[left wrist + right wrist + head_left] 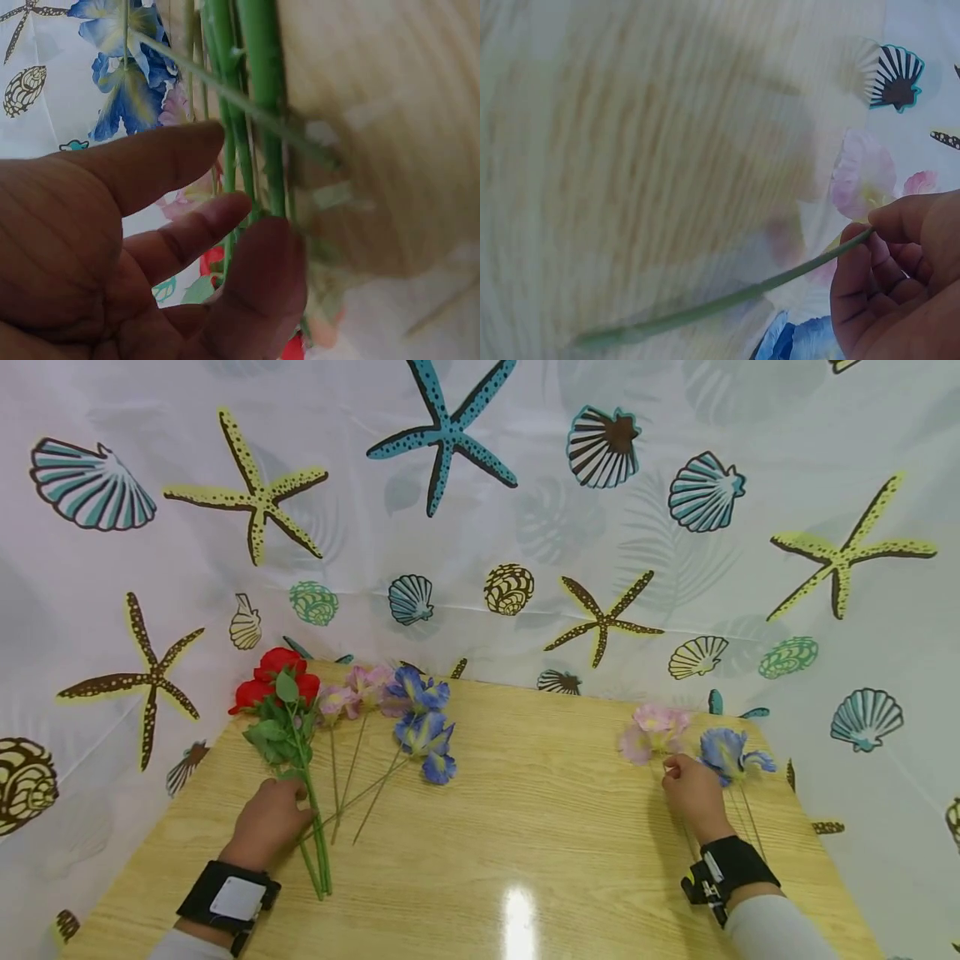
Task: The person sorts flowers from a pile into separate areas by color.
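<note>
Three red roses (276, 681) with green stems lie at the left of the table. My left hand (272, 822) is at these stems, and in the left wrist view its loosely bent fingers (180, 161) rest against or just beside the green stems (259, 97), without closing round them. On the right, my right hand (693, 793) pinches the thin green stem (735, 298) of a pink flower (654, 731) between thumb and fingertips. A blue iris (727, 753) lies close beside that hand, its stem running toward the wrist.
Beside the roses lie pink flowers (363, 687) and blue irises (423, 733), some stems crossing. The light wooden table (540, 802) spans the view between the two groups. A white cloth (495, 539) printed with shells and starfish hangs behind and at the sides.
</note>
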Tool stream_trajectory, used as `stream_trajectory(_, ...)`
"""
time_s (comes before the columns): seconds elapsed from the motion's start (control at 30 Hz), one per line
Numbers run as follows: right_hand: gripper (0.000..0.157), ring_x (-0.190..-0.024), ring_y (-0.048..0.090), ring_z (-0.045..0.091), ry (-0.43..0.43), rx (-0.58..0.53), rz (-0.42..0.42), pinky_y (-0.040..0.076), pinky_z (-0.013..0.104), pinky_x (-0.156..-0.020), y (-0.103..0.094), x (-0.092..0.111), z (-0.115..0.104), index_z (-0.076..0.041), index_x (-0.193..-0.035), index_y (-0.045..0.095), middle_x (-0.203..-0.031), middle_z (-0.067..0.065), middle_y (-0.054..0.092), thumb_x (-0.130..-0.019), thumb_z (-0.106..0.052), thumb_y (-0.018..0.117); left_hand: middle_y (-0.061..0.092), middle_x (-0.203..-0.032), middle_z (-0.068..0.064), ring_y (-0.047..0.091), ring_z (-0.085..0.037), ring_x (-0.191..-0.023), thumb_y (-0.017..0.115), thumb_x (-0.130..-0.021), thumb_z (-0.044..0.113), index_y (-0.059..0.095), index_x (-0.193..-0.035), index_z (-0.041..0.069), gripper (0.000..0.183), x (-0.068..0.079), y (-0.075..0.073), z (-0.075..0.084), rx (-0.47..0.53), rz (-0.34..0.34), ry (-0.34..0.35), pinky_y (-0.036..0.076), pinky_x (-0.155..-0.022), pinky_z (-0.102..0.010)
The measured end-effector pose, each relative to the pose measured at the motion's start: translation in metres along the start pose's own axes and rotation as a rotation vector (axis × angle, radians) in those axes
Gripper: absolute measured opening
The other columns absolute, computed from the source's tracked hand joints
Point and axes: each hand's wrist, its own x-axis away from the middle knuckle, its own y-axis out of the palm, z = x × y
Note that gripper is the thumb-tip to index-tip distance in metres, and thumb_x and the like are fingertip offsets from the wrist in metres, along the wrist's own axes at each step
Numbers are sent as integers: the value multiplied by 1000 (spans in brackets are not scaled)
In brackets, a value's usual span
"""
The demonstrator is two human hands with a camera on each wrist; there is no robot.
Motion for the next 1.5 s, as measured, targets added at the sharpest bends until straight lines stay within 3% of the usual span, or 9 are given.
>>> stream_trajectory(0.3, 27, -71, 60, 32, -37, 62, 44, 48, 46, -64, 13, 2, -2, 12, -111, 61, -89, 21, 65, -90, 1, 49, 60, -92, -25, 57, -42, -89, 64, -83, 0, 64, -103, -13, 23, 4, 1, -2, 22, 17, 24, 49, -75, -54)
stream_trajectory(0.57, 44, -105, 56, 49, 59, -29, 31, 46, 57, -82, 5, 11, 2, 11, -132, 53, -121, 33, 57, -102, -19, 46, 60, -92, -26, 59, -42, -86, 59, -80, -6, 61, -101, -14, 23, 7, -2, -10, 64, 8, 10, 49, -71, -52)
stream_trajectory(0.73, 43, -106, 55, 49, 30, -27, 109, 47, 57, -80, -6, 19, 13, 12, -130, 54, -122, 34, 56, -103, -21, 48, 58, -80, -17, 55, -29, -69, 61, -77, -5, 56, -92, -6, 15, 10, -2, -17, 46, 34, -10, 45, -59, -43)
stream_trajectory(1.03, 39, -97, 60, 47, 59, -22, 228, 51, 53, -71, -27, 42, 39, 10, -124, 57, -115, 32, 59, -103, -20, 46, 55, -71, -17, 53, -30, -63, 57, -74, -7, 47, -98, -11, 27, 16, -2, -34, 74, 94, -39, 42, -52, -41)
stream_trajectory(1.23, 39, -100, 59, 45, 108, -47, 264, 51, 51, -69, -35, 53, 45, 7, -125, 58, -118, 29, 59, -103, -22, 46, 59, -85, -34, 59, -40, -72, 58, -74, -3, 40, -121, -23, 54, 16, -9, -39, 84, 65, -86, 46, -57, -47)
stream_trajectory(1.3, 40, -99, 59, 44, 110, -61, 267, 51, 49, -68, -35, 57, 46, 6, -128, 58, -118, 28, 59, -103, -23, 46, 58, -80, -31, 57, -38, -69, 57, -75, -1, 46, -111, -22, 43, 16, -10, -41, 84, 47, -100, 45, -55, -45)
stream_trajectory(1.4, 41, -99, 60, 43, 116, -70, 273, 51, 48, -67, -35, 61, 48, 7, -129, 57, -118, 28, 59, -103, -23, 46, 53, -67, -18, 50, -29, -60, 54, -76, -1, 52, -78, -9, 9, 14, -11, -44, 69, 52, -82, 41, -52, -39)
stream_trajectory(1.5, 42, -100, 59, 44, 137, -87, 272, 51, 47, -66, -36, 65, 49, 7, -130, 56, -118, 27, 59, -103, -24, 46, 45, -59, -7, 41, -22, -55, 52, -74, -4, 45, -62, 3, 15, 12, -9, -50, 47, 67, -45, 36, -49, -34)
